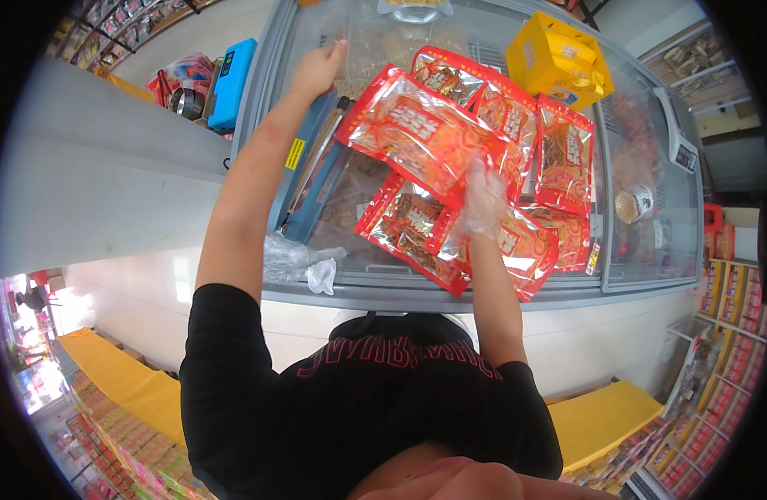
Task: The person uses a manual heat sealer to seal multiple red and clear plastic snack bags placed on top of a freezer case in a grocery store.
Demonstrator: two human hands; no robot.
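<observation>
Several red-bordered, clear-windowed food pouches lie on the glass lid of a chest freezer [421,301]. My right hand [483,197], in a thin clear plastic glove, is at the lower right edge of the uppermost pouch [415,128]; whether it grips that pouch cannot be told. Another pouch [415,219] lies under it towards me, and one more [565,156] is at the right. Bare of any visible glove, my left hand [321,65] is beyond the far end of a blue heat sealer [311,169], fingers curled; what it touches is unclear.
A yellow gift box [558,59] stands at the far right of the pouches. Crumpled clear plastic bags [290,259] lie by the front edge at left. A bright blue device [232,84] sits left of the freezer. A round container [633,203] is at the right.
</observation>
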